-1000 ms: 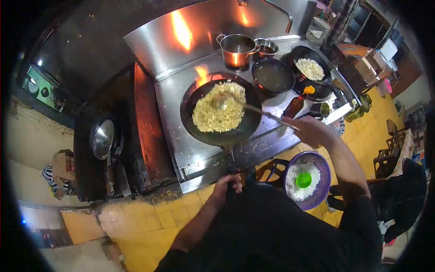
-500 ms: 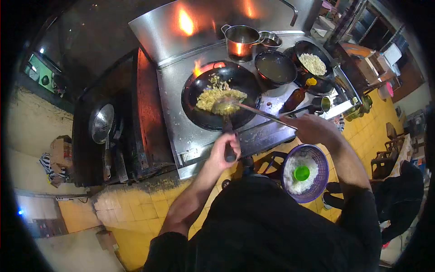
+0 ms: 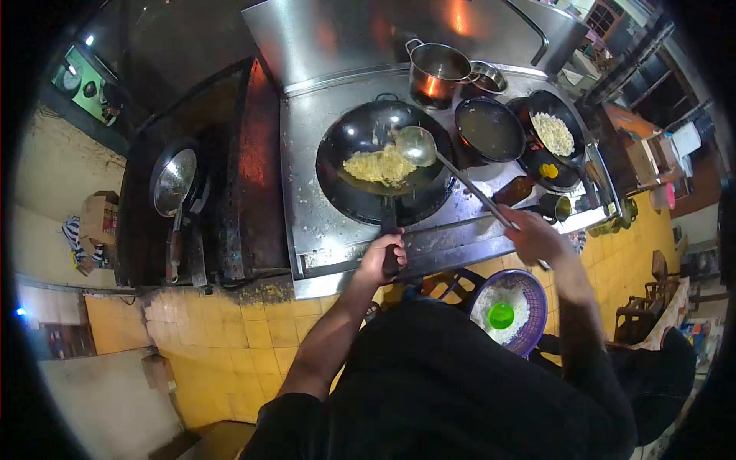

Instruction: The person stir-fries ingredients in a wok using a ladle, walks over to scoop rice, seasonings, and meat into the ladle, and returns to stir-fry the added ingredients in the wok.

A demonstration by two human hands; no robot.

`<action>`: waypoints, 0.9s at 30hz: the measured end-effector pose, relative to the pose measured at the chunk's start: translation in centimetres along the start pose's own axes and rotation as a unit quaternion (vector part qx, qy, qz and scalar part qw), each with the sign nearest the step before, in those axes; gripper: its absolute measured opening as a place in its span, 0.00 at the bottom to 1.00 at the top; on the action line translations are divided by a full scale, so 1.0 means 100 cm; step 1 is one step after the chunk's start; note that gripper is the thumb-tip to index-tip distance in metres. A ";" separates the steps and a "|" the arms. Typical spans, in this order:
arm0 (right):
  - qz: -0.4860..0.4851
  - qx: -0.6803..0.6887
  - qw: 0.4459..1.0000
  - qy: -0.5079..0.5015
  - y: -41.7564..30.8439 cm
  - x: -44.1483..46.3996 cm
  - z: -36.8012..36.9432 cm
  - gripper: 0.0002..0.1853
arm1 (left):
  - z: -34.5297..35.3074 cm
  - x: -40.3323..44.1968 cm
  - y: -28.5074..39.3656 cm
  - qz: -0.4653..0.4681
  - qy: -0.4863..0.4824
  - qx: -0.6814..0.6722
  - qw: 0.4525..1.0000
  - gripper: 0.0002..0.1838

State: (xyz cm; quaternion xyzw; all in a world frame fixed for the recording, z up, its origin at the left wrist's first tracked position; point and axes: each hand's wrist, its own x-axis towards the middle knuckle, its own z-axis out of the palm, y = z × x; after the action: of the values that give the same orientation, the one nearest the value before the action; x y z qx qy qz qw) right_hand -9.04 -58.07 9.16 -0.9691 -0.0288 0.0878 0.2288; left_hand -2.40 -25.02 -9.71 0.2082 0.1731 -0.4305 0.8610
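Observation:
My left hand (image 3: 380, 259) is wrapped round the dark handle (image 3: 389, 215) of a large black wok (image 3: 341, 138) on the steel stove. Yellowish fried rice (image 3: 377, 165) sits in a heap in the wok, its grains partly blurred. In my right hand (image 3: 534, 238) is the long handle of a metal ladle (image 3: 416, 146). The ladle's bowl is over the right side of the wok, just above and beside the heap; whether it touches the rice I cannot tell.
Behind stand a steel pot (image 3: 438, 69) and a black pan of liquid (image 3: 491, 129). Farther right is a pan with pale food (image 3: 553, 133), near a brown bottle (image 3: 515, 190). A purple basket (image 3: 540, 307) of white rice holds a green cup (image 3: 501, 315). A strainer (image 3: 175, 182) lies left.
The ladle bowl has lifted out of the rice and moved up and right. Flames behind the wok no longer show. The heap looks flatter, and the view has shifted slightly.

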 end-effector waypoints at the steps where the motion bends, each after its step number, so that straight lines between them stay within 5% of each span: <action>1: 0.079 0.097 0.989 -0.082 0.005 0.028 0.020 0.22 | 0.001 0.006 0.000 -0.005 0.011 -0.009 1.000 0.14; 3: 0.195 0.262 0.933 -0.151 -0.010 0.080 0.055 0.18 | 0.003 0.010 -0.004 -0.007 0.027 -0.022 0.999 0.14; 5: 0.155 0.339 0.903 -0.214 0.003 0.094 0.064 0.19 | 0.002 0.011 -0.002 -0.003 0.059 -0.009 0.998 0.15; 8: 0.180 0.243 0.903 -0.305 0.030 0.094 -0.009 0.22 | -0.005 0.010 -0.004 -0.007 0.037 -0.023 0.999 0.16; 11: 0.116 0.164 0.953 -0.226 0.025 0.107 0.001 0.20 | -0.006 0.010 -0.005 0.007 0.038 -0.008 0.999 0.17; 13: 0.059 0.326 0.934 -0.135 0.050 0.132 0.096 0.23 | -0.005 0.011 -0.003 -0.007 0.032 -0.017 0.999 0.17; 15: 0.093 0.305 0.926 -0.201 0.001 0.130 0.107 0.25 | 0.002 0.007 0.000 -0.005 0.046 -0.008 0.999 0.17; 17: 0.030 0.297 0.935 -0.193 0.018 0.111 0.073 0.24 | 0.005 0.003 0.001 -0.008 0.061 0.003 0.998 0.17; 21: 0.129 0.128 0.950 -0.253 0.061 0.111 0.007 0.18 | 0.000 0.005 -0.001 -0.013 0.040 -0.005 0.999 0.15; 22: 0.039 0.114 0.977 -0.173 0.065 0.114 0.032 0.16 | 0.001 0.006 -0.001 -0.016 0.034 -0.010 0.999 0.15; 24: 0.019 0.035 0.998 -0.056 0.066 0.146 0.123 0.14 | 0.005 0.008 0.002 -0.019 0.023 -0.009 1.000 0.14; 25: -0.106 0.144 0.984 -0.019 0.117 0.166 0.209 0.14 | 0.005 0.009 0.002 -0.021 0.038 -0.007 0.999 0.14; 26: 0.037 0.261 0.964 -0.017 0.027 0.129 0.173 0.17 | 0.003 0.008 0.002 -0.023 0.054 -0.006 0.998 0.13; 27: 0.020 0.027 0.999 -0.031 0.016 0.117 0.172 0.20 | 0.002 0.007 0.004 -0.027 0.053 -0.001 0.998 0.13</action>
State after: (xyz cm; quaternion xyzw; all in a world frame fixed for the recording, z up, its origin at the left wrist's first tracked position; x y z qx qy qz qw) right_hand -0.69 -50.82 -8.51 -0.9598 -0.0141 0.1229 0.2520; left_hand -1.70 -25.37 -9.80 0.2252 0.2247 -0.4419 0.8388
